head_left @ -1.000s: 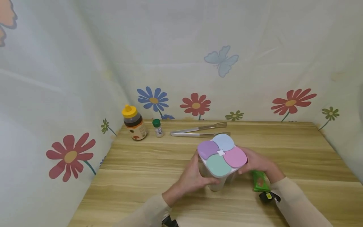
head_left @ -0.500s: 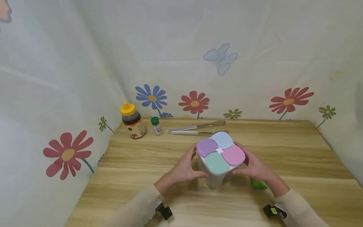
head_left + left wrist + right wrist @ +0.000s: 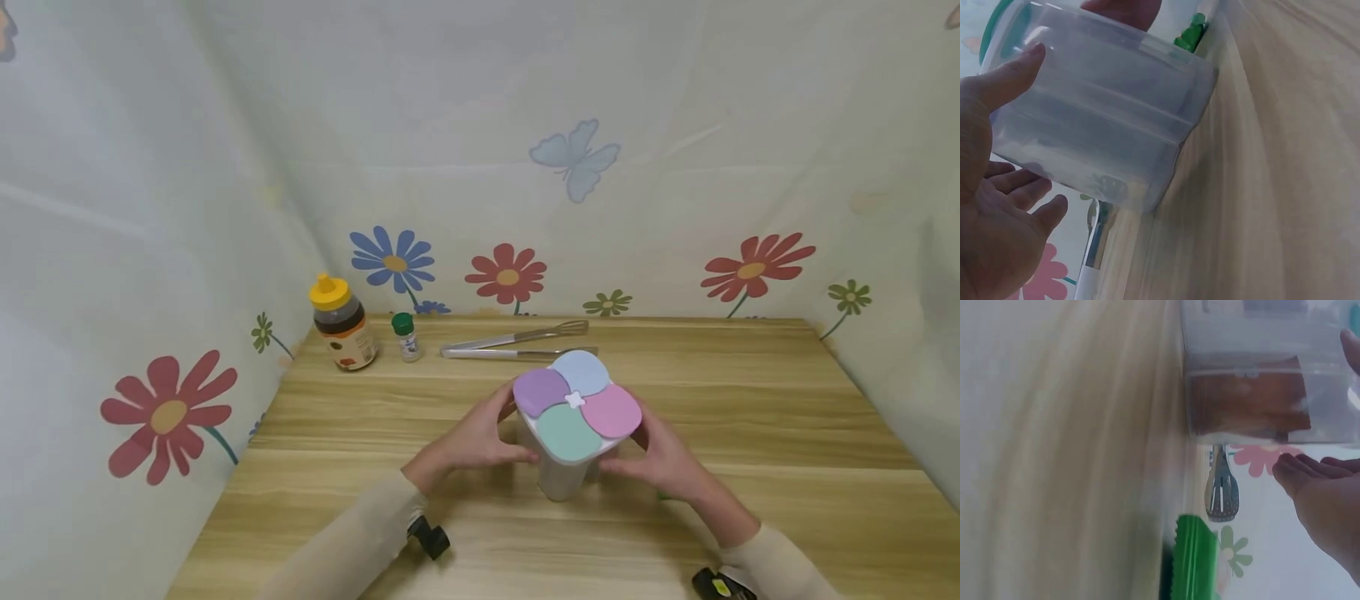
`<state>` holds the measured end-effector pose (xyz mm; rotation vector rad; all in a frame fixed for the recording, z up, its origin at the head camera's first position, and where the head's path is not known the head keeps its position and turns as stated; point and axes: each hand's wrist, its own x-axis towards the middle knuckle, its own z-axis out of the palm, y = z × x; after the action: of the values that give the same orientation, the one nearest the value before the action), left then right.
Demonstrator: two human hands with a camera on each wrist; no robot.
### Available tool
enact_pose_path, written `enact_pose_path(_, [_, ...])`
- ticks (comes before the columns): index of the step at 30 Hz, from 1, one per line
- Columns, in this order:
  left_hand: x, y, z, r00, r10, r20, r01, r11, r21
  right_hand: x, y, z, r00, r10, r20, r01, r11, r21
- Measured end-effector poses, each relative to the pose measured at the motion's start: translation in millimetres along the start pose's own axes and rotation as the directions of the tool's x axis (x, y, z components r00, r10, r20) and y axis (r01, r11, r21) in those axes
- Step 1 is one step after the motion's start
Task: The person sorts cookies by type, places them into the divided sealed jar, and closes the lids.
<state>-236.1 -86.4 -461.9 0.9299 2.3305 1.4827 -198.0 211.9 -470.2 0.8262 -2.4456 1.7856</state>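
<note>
A clear plastic storage container with a four-petal lid in purple, blue, pink and green stands between both hands. My left hand holds its left side, the thumb over the near wall and the fingers round the left edge. The right hand holds the opposite side, thumb low in front and fingertips hidden behind the lid. In the left wrist view the thumb lies across the frosted container wall. Something brown shows through the wall in the right wrist view.
A dark syrup bottle with a yellow cap and a small green-capped shaker stand at back left. Metal tongs lie behind the container. Beside the right hand lies a green packet. A floral curtain borders the wooden table.
The head view has shifted a little. Both thumbs have drawn outward along the container and the right wrist has come nearer; the green packet is now mostly hidden behind it. The container has barely moved.
</note>
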Motion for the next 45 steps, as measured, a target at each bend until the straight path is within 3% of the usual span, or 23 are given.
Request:
enact_pose_path(9, [13.8,-4.7,-8.4,0.992,0.075,0.104,-0.071,0.996,-0.046,-5.2,0.6,11.0,0.997,0.044,-0.056,-0.045,0.999,-0.015])
enact_pose_path(19, [19.2,-2.6,-7.8,0.984,0.051,0.169,-0.032,0.993,-0.11,-6.3,-5.5,17.5,0.988,0.118,-0.1,-0.128,0.987,-0.092])
enact_pose_path(31, [21.5,-10.1,-11.0,0.985,0.085,0.151,-0.067,0.991,-0.119,-3.2,-7.5,15.7,0.98,0.179,-0.089,-0.192,0.967,-0.167])
enact_pose_path(45, [22.6,-9.1,-12.4,0.993,-0.025,0.119,0.028,0.999,-0.024,0.9,-10.4,10.8,0.982,0.184,-0.045,-0.189,0.956,-0.226])
